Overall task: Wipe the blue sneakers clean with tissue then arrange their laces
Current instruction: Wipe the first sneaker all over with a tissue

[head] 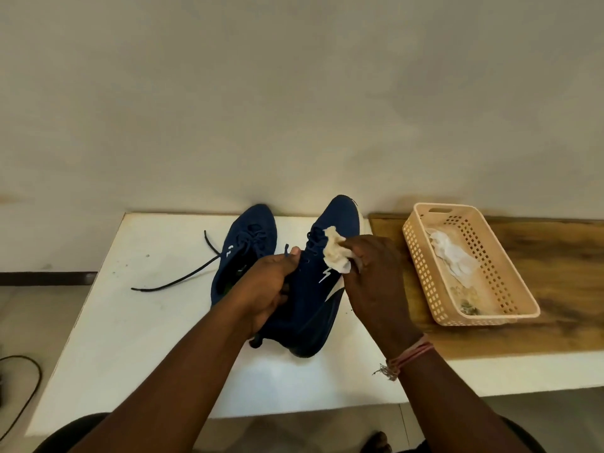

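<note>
Two blue sneakers lie on a white table (137,338). The right sneaker (315,299) is tilted on its side, its white logo and white sole edge facing up. My left hand (271,289) grips it around the collar and tongue. My right hand (376,276) pinches a crumpled, soiled tissue (335,253) and presses it against the sneaker's side near the laces. The left sneaker (245,243) rests flat behind my left hand, its dark laces (183,276) trailing loose across the table to the left.
A beige perforated plastic basket (425,269) sits on a wooden board (555,289) to the right, holding white tissues (454,256) and some debris. A wall stands just behind the table. A black cable (29,387) lies on the floor at the left.
</note>
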